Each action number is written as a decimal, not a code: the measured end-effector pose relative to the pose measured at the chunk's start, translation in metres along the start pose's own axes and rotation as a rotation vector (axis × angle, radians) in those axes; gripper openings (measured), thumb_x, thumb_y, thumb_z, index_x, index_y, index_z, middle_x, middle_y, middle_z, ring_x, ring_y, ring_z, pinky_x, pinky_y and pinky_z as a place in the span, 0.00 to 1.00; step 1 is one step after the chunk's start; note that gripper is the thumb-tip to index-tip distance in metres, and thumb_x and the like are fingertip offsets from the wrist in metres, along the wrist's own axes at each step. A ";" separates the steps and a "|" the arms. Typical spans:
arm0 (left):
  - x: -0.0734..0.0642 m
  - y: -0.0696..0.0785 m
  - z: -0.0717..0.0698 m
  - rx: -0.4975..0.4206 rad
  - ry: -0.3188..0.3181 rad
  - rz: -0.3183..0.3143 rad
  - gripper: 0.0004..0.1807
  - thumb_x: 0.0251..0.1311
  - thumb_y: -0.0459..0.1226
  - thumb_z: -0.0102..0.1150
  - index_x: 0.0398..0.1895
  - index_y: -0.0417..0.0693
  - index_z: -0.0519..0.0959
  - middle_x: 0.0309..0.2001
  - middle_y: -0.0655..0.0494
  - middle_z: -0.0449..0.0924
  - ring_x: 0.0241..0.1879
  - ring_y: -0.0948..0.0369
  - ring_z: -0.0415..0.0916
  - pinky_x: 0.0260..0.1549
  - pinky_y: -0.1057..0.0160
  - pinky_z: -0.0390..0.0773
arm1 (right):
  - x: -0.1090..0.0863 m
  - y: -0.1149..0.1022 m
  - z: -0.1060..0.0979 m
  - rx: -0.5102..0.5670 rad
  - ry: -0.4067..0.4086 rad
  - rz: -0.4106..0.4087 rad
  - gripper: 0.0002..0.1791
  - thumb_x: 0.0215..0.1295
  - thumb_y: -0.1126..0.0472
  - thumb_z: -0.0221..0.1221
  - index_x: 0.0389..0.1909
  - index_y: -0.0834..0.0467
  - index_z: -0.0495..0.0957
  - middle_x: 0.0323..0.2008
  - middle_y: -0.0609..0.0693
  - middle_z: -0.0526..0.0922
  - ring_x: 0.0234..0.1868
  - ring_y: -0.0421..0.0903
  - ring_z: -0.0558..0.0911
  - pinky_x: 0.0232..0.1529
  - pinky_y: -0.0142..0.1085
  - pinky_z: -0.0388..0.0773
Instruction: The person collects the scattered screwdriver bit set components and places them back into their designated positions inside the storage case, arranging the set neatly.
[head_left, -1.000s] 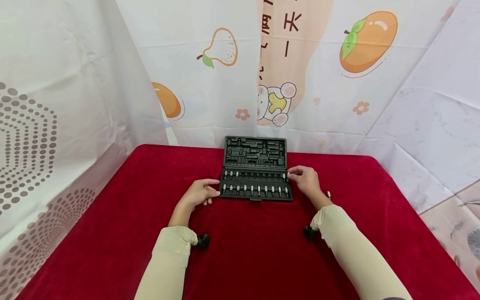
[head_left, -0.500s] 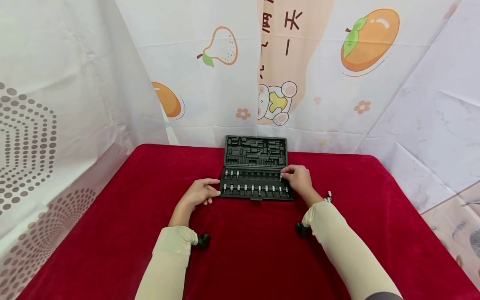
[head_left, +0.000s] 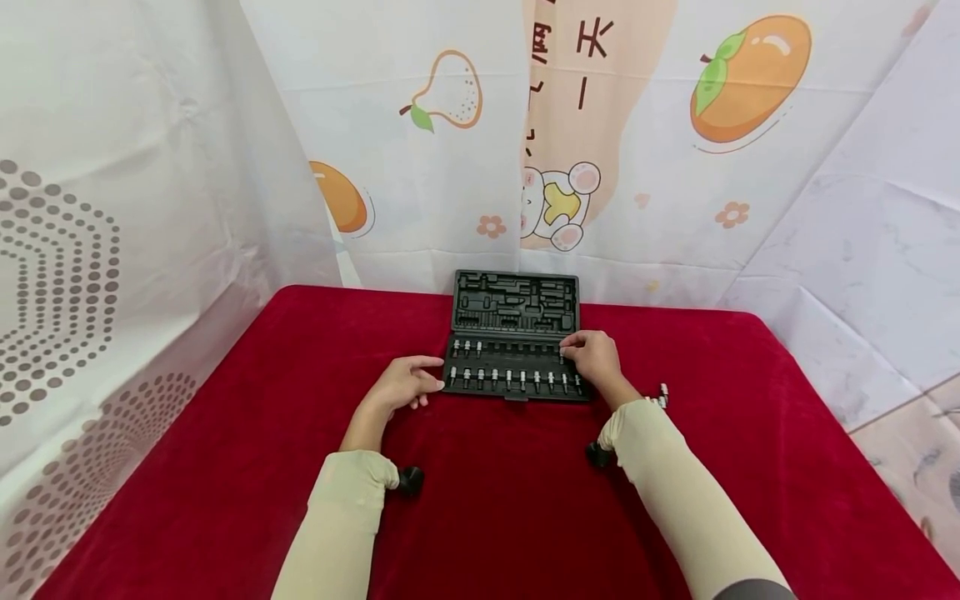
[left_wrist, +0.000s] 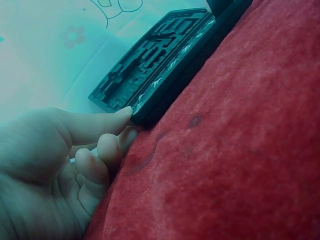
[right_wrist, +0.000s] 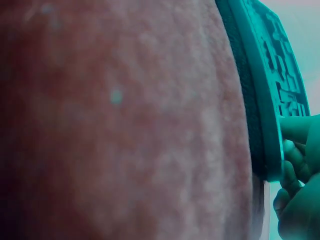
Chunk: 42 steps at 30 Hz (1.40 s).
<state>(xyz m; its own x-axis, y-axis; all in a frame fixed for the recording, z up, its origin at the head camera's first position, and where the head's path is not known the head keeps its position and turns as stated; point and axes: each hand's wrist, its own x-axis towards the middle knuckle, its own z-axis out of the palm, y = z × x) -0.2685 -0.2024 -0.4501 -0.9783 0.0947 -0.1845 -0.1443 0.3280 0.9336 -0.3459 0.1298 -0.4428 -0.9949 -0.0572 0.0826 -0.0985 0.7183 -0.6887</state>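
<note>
A black socket-bit case lies unfolded on the red cloth, its lid leaning back. Silver-topped bit sockets fill the front row; several more sit at the left of the back row. My right hand pinches a bit socket at the right end of that back row; the fingers partly cover it. With thumb and forefinger extended, my left hand touches the case's left edge. In the left wrist view the thumb meets the case corner. The right wrist view hides the held socket.
A few loose bit sockets lie on the red cloth, right of the case near my right forearm. Behind the table hangs a printed white curtain, close to the lid.
From the case's right edge, my right hand has moved a little left, over the back row's right end, with the bit socket pinched. The left hand stays at the case's left edge.
</note>
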 end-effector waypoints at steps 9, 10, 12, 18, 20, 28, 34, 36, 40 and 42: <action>-0.001 0.000 -0.002 0.007 0.000 0.001 0.26 0.60 0.30 0.64 0.63 0.40 0.73 0.35 0.48 0.84 0.18 0.61 0.72 0.17 0.67 0.72 | 0.002 -0.004 0.004 0.003 0.012 0.022 0.03 0.64 0.64 0.63 0.34 0.59 0.84 0.37 0.55 0.83 0.39 0.53 0.76 0.38 0.44 0.75; -0.001 0.000 -0.002 0.008 0.000 0.002 0.26 0.60 0.30 0.64 0.63 0.39 0.74 0.35 0.48 0.84 0.18 0.61 0.72 0.17 0.67 0.72 | 0.002 -0.004 0.005 -0.001 0.015 0.022 0.03 0.64 0.64 0.63 0.34 0.59 0.84 0.37 0.54 0.83 0.39 0.53 0.77 0.38 0.44 0.75; 0.000 0.000 -0.001 0.009 0.000 0.002 0.26 0.60 0.31 0.64 0.63 0.40 0.74 0.36 0.48 0.84 0.18 0.61 0.72 0.17 0.67 0.72 | 0.002 -0.005 0.005 -0.010 0.020 0.022 0.03 0.64 0.64 0.63 0.34 0.59 0.84 0.36 0.54 0.84 0.39 0.53 0.77 0.37 0.44 0.75; 0.000 0.000 0.000 0.006 0.001 0.002 0.26 0.60 0.31 0.64 0.63 0.39 0.74 0.36 0.47 0.84 0.18 0.61 0.72 0.17 0.67 0.72 | 0.002 -0.003 0.004 -0.042 0.030 0.002 0.04 0.65 0.62 0.63 0.34 0.59 0.84 0.34 0.53 0.84 0.36 0.52 0.77 0.36 0.44 0.75; 0.000 0.000 0.000 0.005 0.000 0.003 0.26 0.60 0.31 0.64 0.63 0.39 0.74 0.36 0.47 0.84 0.18 0.61 0.72 0.17 0.67 0.72 | 0.002 -0.002 0.002 -0.044 0.042 -0.012 0.04 0.65 0.61 0.63 0.34 0.58 0.84 0.33 0.53 0.83 0.35 0.52 0.77 0.36 0.44 0.75; 0.000 0.002 -0.001 0.012 -0.003 -0.001 0.26 0.60 0.31 0.64 0.64 0.39 0.73 0.36 0.48 0.84 0.18 0.61 0.72 0.17 0.67 0.72 | 0.000 0.001 -0.012 -0.017 0.058 -0.052 0.05 0.65 0.61 0.63 0.37 0.60 0.83 0.32 0.54 0.83 0.34 0.52 0.77 0.33 0.42 0.74; -0.001 0.001 -0.002 0.008 0.003 -0.004 0.26 0.60 0.30 0.64 0.63 0.39 0.73 0.36 0.48 0.83 0.17 0.61 0.72 0.16 0.67 0.72 | -0.001 0.006 -0.019 -0.010 0.024 -0.060 0.06 0.65 0.60 0.63 0.38 0.59 0.83 0.33 0.53 0.83 0.32 0.50 0.76 0.31 0.39 0.73; -0.002 0.001 -0.002 0.004 0.001 -0.005 0.26 0.60 0.30 0.64 0.63 0.39 0.73 0.36 0.48 0.83 0.17 0.61 0.72 0.16 0.68 0.72 | -0.002 0.007 -0.023 -0.018 0.015 -0.065 0.06 0.66 0.60 0.63 0.39 0.59 0.83 0.33 0.54 0.83 0.33 0.50 0.76 0.32 0.39 0.73; -0.001 0.002 -0.001 0.002 -0.007 -0.002 0.26 0.60 0.30 0.64 0.63 0.39 0.73 0.35 0.48 0.84 0.18 0.61 0.72 0.17 0.67 0.72 | -0.006 0.007 -0.031 -0.029 0.004 -0.069 0.07 0.66 0.59 0.62 0.39 0.59 0.83 0.35 0.55 0.82 0.34 0.52 0.76 0.34 0.41 0.73; -0.001 0.002 -0.001 0.005 -0.007 0.003 0.26 0.60 0.30 0.63 0.63 0.38 0.73 0.36 0.48 0.84 0.18 0.61 0.72 0.16 0.67 0.72 | -0.008 0.007 -0.034 -0.035 0.005 -0.073 0.07 0.66 0.59 0.62 0.39 0.59 0.83 0.35 0.55 0.83 0.35 0.52 0.76 0.34 0.41 0.74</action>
<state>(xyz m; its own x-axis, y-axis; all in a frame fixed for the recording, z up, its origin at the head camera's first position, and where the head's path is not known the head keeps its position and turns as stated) -0.2678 -0.2027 -0.4474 -0.9775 0.1026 -0.1841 -0.1408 0.3321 0.9327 -0.3384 0.1593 -0.4236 -0.9850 -0.1073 0.1350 -0.1700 0.7365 -0.6548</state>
